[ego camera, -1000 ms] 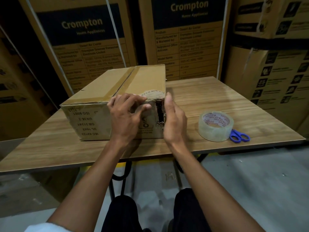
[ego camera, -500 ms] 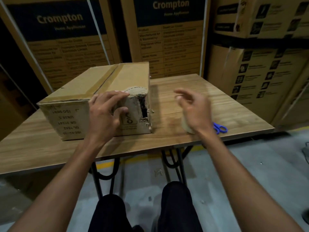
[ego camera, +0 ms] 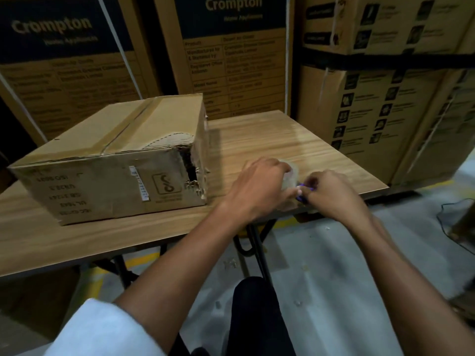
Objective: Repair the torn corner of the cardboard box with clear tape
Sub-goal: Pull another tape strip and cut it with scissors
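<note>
Hands centre-right: gripping tape roll (ego camera: 290,176) in left hand (ego camera: 259,186), pinching its edge with right hand (ego camera: 331,194); torn corner (ego camera: 191,170) lying leftward, nearer left.

Dim warehouse corner. Wood-grain table (ego camera: 282,140) on black metal legs (ego camera: 257,242). Behind it a wall of tall brown cartons (ego camera: 231,60) printed "Crompton", with white straps (ego camera: 120,62). On the right, a carton stack (ego camera: 385,104) with icon panels and a black band (ego camera: 385,61). Grey concrete floor (ego camera: 334,265), yellow line (ego camera: 144,259) under the table
</note>
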`<control>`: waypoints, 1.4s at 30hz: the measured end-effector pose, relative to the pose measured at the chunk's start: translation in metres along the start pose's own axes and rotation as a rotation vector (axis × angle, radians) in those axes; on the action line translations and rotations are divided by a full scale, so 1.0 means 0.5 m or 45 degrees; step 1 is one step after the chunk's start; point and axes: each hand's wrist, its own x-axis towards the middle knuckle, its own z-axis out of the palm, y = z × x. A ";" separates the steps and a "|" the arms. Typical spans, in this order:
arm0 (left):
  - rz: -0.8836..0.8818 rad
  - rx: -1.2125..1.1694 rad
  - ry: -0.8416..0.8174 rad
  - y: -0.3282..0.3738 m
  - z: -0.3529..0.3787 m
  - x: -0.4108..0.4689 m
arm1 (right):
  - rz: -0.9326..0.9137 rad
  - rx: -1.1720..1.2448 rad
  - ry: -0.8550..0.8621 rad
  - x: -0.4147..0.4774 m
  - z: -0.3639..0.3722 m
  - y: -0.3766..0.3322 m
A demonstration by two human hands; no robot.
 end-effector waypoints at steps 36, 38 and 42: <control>-0.395 -0.669 0.351 -0.097 0.010 -0.078 | 0.376 2.147 -0.273 0.061 0.007 -0.055; -0.393 -0.676 0.363 -0.100 0.014 -0.083 | 0.415 2.086 -0.250 0.066 0.004 -0.060; -0.398 -0.674 0.418 -0.108 0.025 -0.092 | 0.276 1.373 -0.030 0.085 0.033 -0.059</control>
